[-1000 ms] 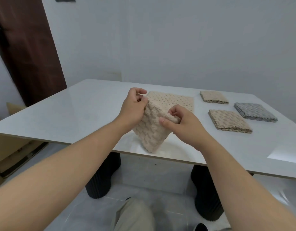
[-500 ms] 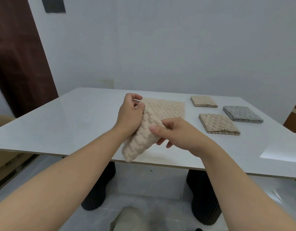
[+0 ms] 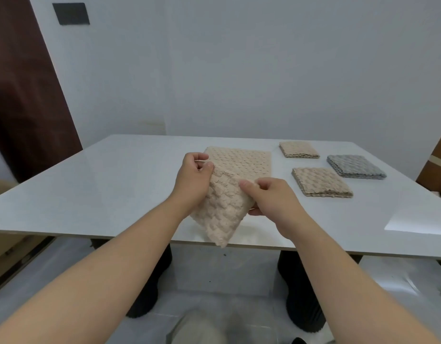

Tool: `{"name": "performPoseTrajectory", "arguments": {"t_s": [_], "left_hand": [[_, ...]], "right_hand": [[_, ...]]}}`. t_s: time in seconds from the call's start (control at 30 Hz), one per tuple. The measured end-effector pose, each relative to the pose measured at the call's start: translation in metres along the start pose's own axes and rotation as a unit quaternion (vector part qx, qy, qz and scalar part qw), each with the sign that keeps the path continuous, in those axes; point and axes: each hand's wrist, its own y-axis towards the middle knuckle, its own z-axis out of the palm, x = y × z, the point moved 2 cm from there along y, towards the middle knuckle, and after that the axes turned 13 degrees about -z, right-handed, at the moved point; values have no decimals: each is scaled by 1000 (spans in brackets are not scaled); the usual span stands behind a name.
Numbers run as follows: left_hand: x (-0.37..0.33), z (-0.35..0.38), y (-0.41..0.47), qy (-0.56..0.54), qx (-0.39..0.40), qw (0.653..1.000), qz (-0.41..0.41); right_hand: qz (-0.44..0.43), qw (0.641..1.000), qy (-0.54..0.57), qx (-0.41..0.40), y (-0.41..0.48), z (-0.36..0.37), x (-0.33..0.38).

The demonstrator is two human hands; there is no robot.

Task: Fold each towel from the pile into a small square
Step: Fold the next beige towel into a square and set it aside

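Observation:
I hold a beige textured towel (image 3: 222, 209) above the near part of the white table (image 3: 110, 184). My left hand (image 3: 193, 180) grips its upper left edge, and my right hand (image 3: 271, 197) pinches its right edge. The towel's lower corner hangs past the table's front edge. Behind it a flat beige towel (image 3: 244, 161) lies spread on the table. Three folded squares lie to the right: a beige one (image 3: 298, 150) at the back, a darker beige one (image 3: 321, 182) nearer, and a grey one (image 3: 355, 167) farthest right.
A dark wooden door (image 3: 23, 90) stands at the left and a white wall runs behind the table. Black ribbed table legs (image 3: 303, 294) stand under the table. A cardboard box (image 3: 3, 249) sits on the floor at the left.
The held towel has swung from hanging to the lower left to hanging straight down in a diamond shape. My right hand has shifted its pinch on the right edge.

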Motion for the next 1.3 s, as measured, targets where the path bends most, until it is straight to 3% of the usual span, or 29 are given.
{"name": "performPoseTrajectory", "arguments": {"t_s": [0.13, 0.23, 0.43, 0.6, 0.8, 1.0, 1.13, 1.23, 1.3], "left_hand": [[1, -8, 4, -75, 114, 984, -110], [5, -14, 2, -60, 194, 967, -157], [18, -12, -1, -54, 173, 963, -197], [19, -3, 0, 0, 92, 989, -120], [17, 4, -6, 112, 30, 993, -22], [21, 8, -10, 193, 16, 981, 11], [31, 9, -7, 144, 43, 987, -58], [33, 7, -6, 19, 143, 978, -152], [34, 8, -8, 19, 200, 969, -142]], "right_hand": [[-38, 998, -24, -34, 7, -6, -9], [-51, 997, -46, -44, 10, -7, -12], [-13, 997, 34, -69, 14, -1, -18], [114, 978, 171, -30, 12, 9, -35], [97, 991, 54, -75, 19, 23, -55], [51, 991, -104, -63, 18, 27, -48], [62, 993, -68, -76, 23, 23, -56], [114, 988, 46, -98, 27, 19, -67], [165, 977, 101, -91, 29, 16, -70]]}}
